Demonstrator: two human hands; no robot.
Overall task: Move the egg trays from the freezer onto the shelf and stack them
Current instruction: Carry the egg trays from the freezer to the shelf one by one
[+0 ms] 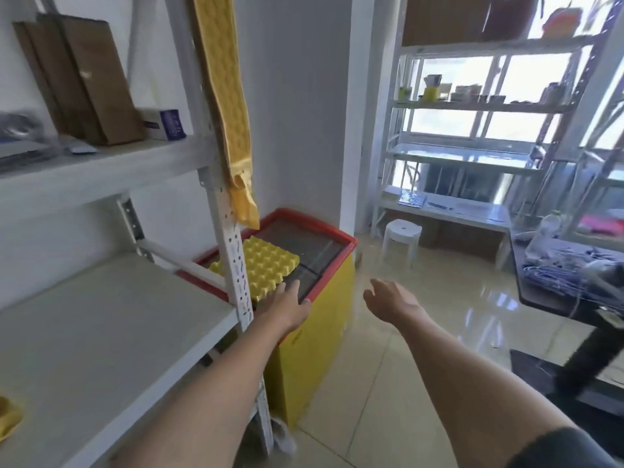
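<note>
At your far left, a white metal shelf (111, 319) shows a bare lower board, with a scrap of yellow egg tray (8, 417) peeking in at its near left edge. On the board above stand flat brown cardboard pieces (91, 82) and a small blue-and-white box (167, 125). A tall stack of yellow egg trays (224, 96) leans upright against the shelf's perforated post. Just past the post sits the yellow chest freezer with a red rim and glass lid (314, 261); a yellow moulded egg tray (266, 265) lies flat on that lid, partly hidden by the post. Your left hand (287, 305) reaches over the tray's near edge, fingers straight and spread — touching or just above it, you cannot tell — gripping nothing. Your right hand (388, 298) hangs over the tiled floor, well apart from the freezer, fingers loosely relaxed, empty. Further right stand a white plastic stool (401, 236) and more white shelving against the window (479, 106).
</note>
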